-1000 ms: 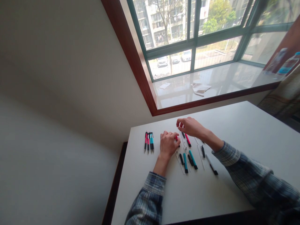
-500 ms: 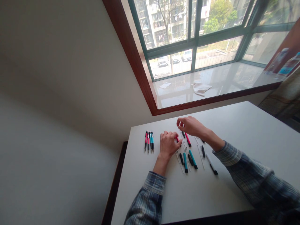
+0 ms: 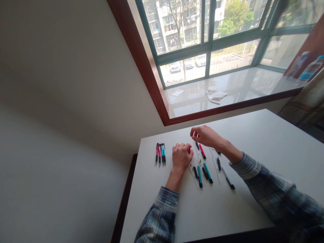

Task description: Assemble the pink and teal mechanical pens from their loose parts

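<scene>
My left hand rests low over the white table, its thumb and forefinger closed on a pink pen barrel. Just beyond it, my right hand is held with curled fingers; what they pinch, if anything, is too small to make out. Between the hands lie another pink pen barrel, a black grip piece and thin white refills. Nearer me are two teal pen barrels, the left one and the right one, beside black pieces. Several pens, pink and teal, stand in a row left of my left hand.
A white and black pen barrel and a black piece lie on the table to the right. Beyond the table is a window sill with a crumpled cloth or paper and plastic bottles. A wall runs along the left.
My left thumb has drawn in toward the forefinger, closing on the pink pen barrel. The right hand has hardly moved, and the camera view has shifted slightly.
</scene>
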### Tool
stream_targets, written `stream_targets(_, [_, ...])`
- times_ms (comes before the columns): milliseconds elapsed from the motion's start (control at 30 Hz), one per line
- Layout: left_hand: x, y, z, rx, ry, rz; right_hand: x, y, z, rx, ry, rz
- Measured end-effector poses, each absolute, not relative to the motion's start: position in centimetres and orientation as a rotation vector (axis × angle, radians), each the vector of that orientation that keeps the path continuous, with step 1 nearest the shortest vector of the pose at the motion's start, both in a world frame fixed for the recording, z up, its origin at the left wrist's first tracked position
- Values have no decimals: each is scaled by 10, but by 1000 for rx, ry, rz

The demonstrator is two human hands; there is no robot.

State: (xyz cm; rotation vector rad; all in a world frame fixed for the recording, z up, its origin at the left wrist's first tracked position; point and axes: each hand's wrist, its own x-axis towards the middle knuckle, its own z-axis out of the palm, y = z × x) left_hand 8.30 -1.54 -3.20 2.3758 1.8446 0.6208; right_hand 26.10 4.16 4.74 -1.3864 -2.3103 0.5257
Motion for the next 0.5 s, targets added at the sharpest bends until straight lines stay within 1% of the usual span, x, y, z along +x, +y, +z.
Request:
stream_targets(167, [81, -14, -33, 2308, 1854, 726, 262, 43, 47, -1363, -2295, 548])
stream_targets(500, [76, -14, -34, 2316, 1895, 684, 267, 48, 46, -1352, -2256, 541])
